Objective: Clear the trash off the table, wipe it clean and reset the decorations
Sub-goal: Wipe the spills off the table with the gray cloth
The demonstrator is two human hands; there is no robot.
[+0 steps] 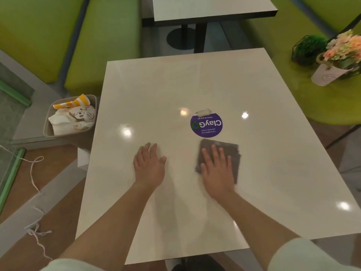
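Your right hand (pixel 216 169) lies flat on the dark grey folded cloth (pixel 224 153), fingers straight and slightly spread, pressing it onto the glossy cream rectangular table (pixel 175 85) just below the round purple sticker (pixel 206 125). Your left hand (pixel 149 163) rests bare on the tabletop beside it, fingers straight and close together, thumb out. Wiping looks to be the step in hand: keep the palm weight even, work in overlapping passes out to the edges, and go over the pale torn scrap (pixel 204 112) stuck at the sticker's far rim. The trash seems cleared; crumpled wrappers fill the beige bin (pixel 48 132) on the floor at left. The pink flower pot (pixel 332 71) and the green ball plant in a wire frame (pixel 308 48) wait on the lime-green bench seat (pixel 293 98) at right. A second table (pixel 211 6) stands beyond.
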